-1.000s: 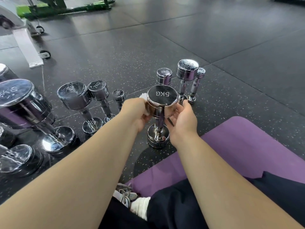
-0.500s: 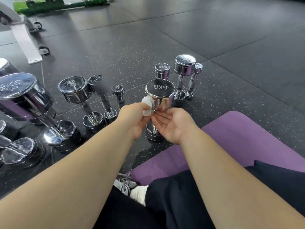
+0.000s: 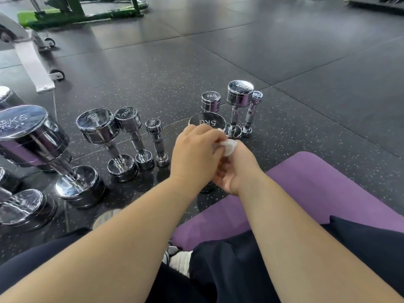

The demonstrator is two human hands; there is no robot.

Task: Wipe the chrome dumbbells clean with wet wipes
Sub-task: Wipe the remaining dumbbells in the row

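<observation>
We sit on the purple mat (image 3: 328,184) at the lower right, probably to keep off the hard floor while the weights stay within arm's reach.

Our forearms meet at the centre of the frame. The left hand (image 3: 194,154) shows its back, with its fingers curled down and pinching the wet wipe (image 3: 230,146). The right hand (image 3: 238,171) sits under and beside it, touching the wipe. We cannot tell whether it grips the wipe or only supports it. We judge that we are refolding the wipe between strokes.

Just behind the hands the 5KG dumbbell (image 3: 207,121) stands on end, mostly hidden, and neither hand is on it. Standing it upright leaves the head and handle open to wiping.

Beyond it, three smaller dumbbells (image 3: 239,97) stand close together. More upright dumbbells (image 3: 131,136) run to the left edge, and a green machine frame (image 3: 76,14) sits at the upper left.
</observation>
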